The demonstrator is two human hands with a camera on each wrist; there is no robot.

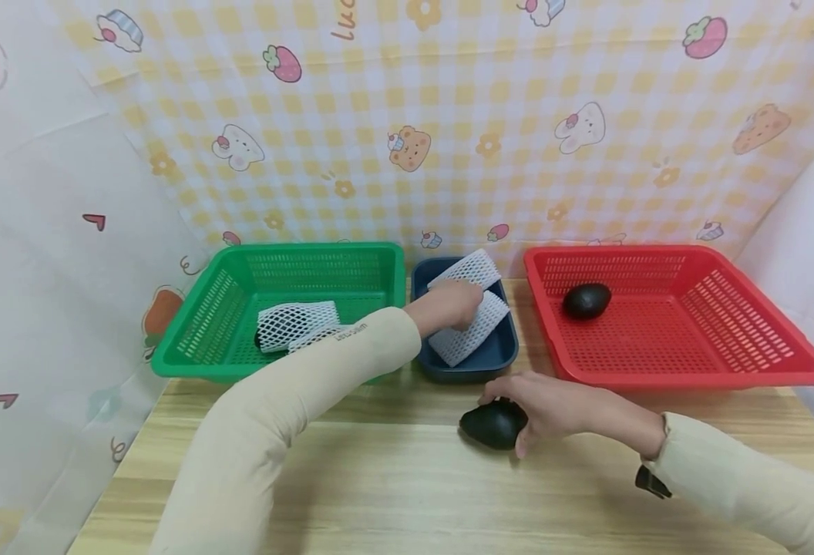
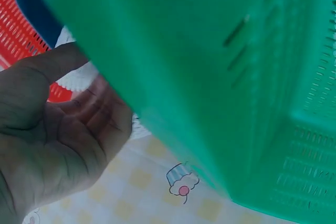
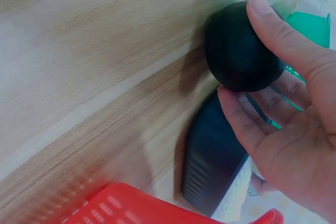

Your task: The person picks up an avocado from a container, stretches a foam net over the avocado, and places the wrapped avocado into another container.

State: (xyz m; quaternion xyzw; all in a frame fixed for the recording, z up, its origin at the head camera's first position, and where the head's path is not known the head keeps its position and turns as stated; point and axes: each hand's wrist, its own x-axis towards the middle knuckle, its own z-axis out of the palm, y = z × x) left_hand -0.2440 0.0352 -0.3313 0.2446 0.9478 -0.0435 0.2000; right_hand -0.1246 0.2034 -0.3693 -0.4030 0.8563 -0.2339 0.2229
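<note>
My right hand [image 1: 553, 405] holds a dark avocado [image 1: 493, 424] low over the table, thumb on one side and fingers on the other. In the right wrist view, the thumb lies across the rounded end of the avocado [image 3: 239, 48]. My left hand [image 1: 452, 303] reaches into a dark blue bin [image 1: 465, 376], among white foam net sleeves. One foam net [image 1: 472, 270] slants past the back rim; another foam net [image 1: 464, 344] lies below the hand. In the left wrist view the green basket's wall hides my left fingertips, so I cannot tell whether they grip a net.
Left of the bin stands a green basket [image 1: 278, 258] with net-covered dark fruit [image 1: 296, 324] inside. To the right, a red basket [image 1: 664, 378] contains one avocado [image 1: 586, 301]. The wooden table [image 1: 393, 493] stretches in front, and a checked cloth [image 1: 351, 154] hangs behind.
</note>
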